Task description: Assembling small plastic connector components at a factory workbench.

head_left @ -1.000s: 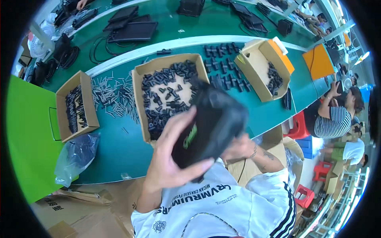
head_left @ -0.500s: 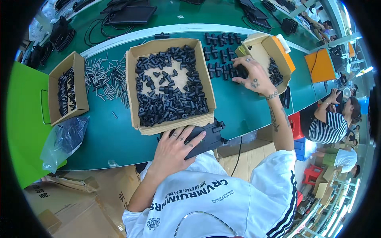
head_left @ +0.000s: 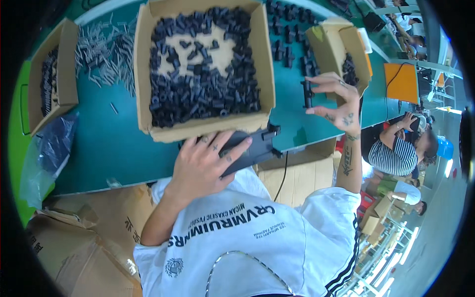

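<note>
My right hand (head_left: 339, 101) pinches a black plastic fitting (head_left: 308, 94) between thumb and fingers. It is raised over the table's right side, near rows of similar black fittings (head_left: 289, 34). My left hand (head_left: 205, 161) is wrapped over a flat black plastic device (head_left: 256, 148) at the table's near edge; its fingers cover part of it. Directly beyond that hand stands a large open cardboard box (head_left: 208, 132). Many small black fittings (head_left: 203, 91) lie inside, heaped mostly around the box's sides.
Loose metal pins (head_left: 106, 49) are scattered left of the large box. A smaller cardboard box (head_left: 67, 69) and a clear plastic bag (head_left: 49, 153) sit farther left. At right are another cardboard box (head_left: 329, 42) and an orange box (head_left: 402, 81). Co-workers sit beyond.
My right hand has lifted away from the rows of fittings with one between its fingers, coming nearer my body. My left hand stays on the black device. The head view has shifted.
</note>
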A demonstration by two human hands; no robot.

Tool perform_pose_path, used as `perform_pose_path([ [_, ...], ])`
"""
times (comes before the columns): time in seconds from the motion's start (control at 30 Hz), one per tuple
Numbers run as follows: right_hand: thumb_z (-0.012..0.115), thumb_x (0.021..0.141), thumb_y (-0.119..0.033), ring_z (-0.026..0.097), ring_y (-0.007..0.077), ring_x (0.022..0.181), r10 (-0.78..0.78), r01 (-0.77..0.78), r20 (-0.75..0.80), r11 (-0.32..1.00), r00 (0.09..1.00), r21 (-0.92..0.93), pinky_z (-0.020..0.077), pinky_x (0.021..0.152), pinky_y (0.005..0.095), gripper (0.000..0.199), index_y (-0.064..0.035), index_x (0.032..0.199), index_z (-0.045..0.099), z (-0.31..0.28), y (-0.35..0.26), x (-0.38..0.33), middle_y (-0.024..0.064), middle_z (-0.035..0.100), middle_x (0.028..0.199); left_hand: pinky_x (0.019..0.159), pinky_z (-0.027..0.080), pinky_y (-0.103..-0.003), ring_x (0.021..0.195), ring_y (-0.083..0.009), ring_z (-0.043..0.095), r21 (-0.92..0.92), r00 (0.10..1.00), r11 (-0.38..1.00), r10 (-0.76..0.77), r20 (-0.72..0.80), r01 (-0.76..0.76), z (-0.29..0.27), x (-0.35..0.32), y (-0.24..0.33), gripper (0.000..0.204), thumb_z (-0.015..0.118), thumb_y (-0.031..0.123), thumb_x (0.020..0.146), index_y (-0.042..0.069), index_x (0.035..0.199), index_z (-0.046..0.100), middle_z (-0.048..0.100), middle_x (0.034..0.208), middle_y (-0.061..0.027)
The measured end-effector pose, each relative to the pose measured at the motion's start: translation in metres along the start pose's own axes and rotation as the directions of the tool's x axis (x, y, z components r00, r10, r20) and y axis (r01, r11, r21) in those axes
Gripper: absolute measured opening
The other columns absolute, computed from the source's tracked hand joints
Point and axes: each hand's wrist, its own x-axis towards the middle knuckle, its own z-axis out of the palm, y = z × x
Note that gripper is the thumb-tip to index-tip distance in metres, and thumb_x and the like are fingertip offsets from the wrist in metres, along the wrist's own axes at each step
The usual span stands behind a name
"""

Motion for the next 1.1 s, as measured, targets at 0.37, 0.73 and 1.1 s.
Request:
perform_pose_path([
  [0.37,0.087,0.053,-0.015,0.066,0.0286,0.094,-0.108,0.113,0.116,0.993,0.987,-0.041,0.0541,0.077,0.0368,0.043,-0.0032,0.092,0.073,0.047,-0.048,-0.041,0.0130,0.071,0.112,0.078,0.042,-0.037,0.098,-0.0262,0.062,-0.010,0.997,0.999,-0.037,0.062,0.037,0.006,-0.006,-0.001,0.080,0.078,0.025,0.057,0.033,0.135,0.060,0.059,0.129,-0.0068],
  [0.73,0.085,0.048,-0.019,0.066,0.0281,0.093,-0.122,0.132,0.118,0.988,0.986,-0.081,0.0545,0.075,0.0368,0.046,-0.0043,0.089,0.074,0.058,-0.041,-0.039,0.0110,0.071,0.107,0.076,0.041,-0.037,0.102,-0.0228,0.062,-0.026,0.997,0.999,-0.045,0.062,0.047,0.007,-0.007,0.000,0.083,0.082,0.027,0.056,0.033,0.136,0.059,0.059,0.128,-0.0051],
  [1.1,0.088,0.050,-0.023,0.066,0.0286,0.096,-0.189,0.198,-0.068,0.963,0.980,0.182,0.0550,0.077,0.0378,0.045,-0.0055,0.090,0.076,0.082,0.000,-0.057,0.0146,0.071,0.106,0.073,0.040,-0.036,0.099,-0.0212,0.062,-0.015,0.997,0.998,-0.061,0.041,0.062,0.013,-0.010,-0.001,0.085,0.083,0.029,0.055,0.033,0.136,0.058,0.060,0.125,-0.0037],
])
